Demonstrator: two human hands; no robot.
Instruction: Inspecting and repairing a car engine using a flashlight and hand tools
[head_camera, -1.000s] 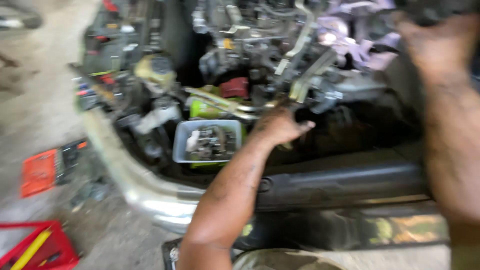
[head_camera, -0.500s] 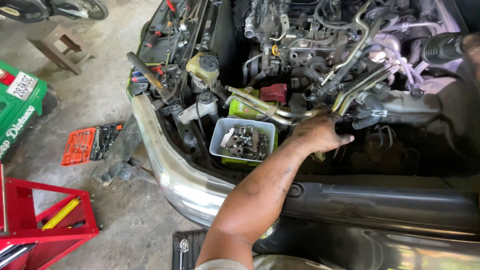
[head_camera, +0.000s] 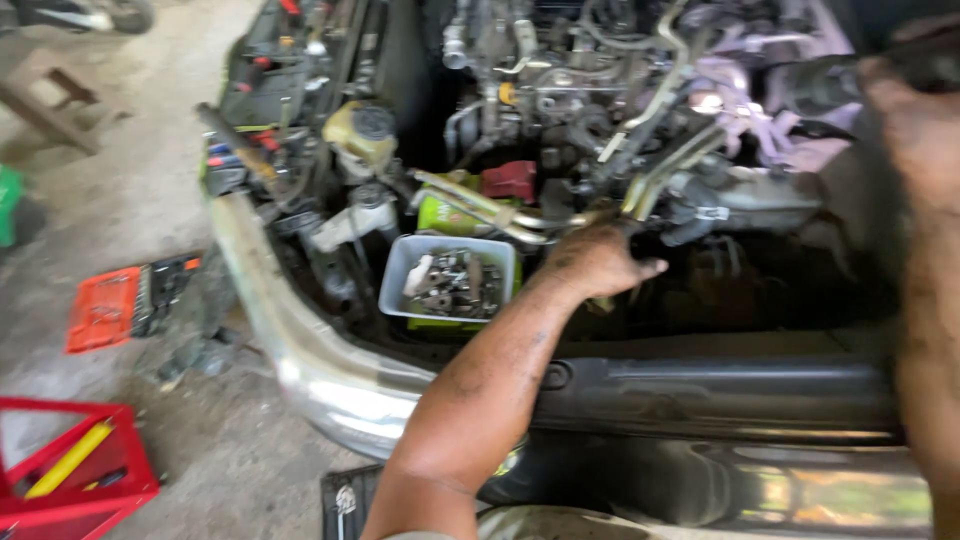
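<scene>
My left hand (head_camera: 598, 262) reaches forearm-first into the engine bay, palm down, fingers loosely curled against the bent metal pipes (head_camera: 640, 190); a firm grip cannot be confirmed. My right hand (head_camera: 915, 120) is raised at the frame's right edge, blurred, grip indeterminate. A grey plastic tray (head_camera: 398, 275) of greasy metal fasteners sits just left of the left hand.

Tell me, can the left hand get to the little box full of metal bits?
Probably yes. The left hand rests on the metal pipes just right of the box of metal bits, which sits open-topped with nothing over it. Only a short gap lies between them, and nothing blocks it.
</scene>
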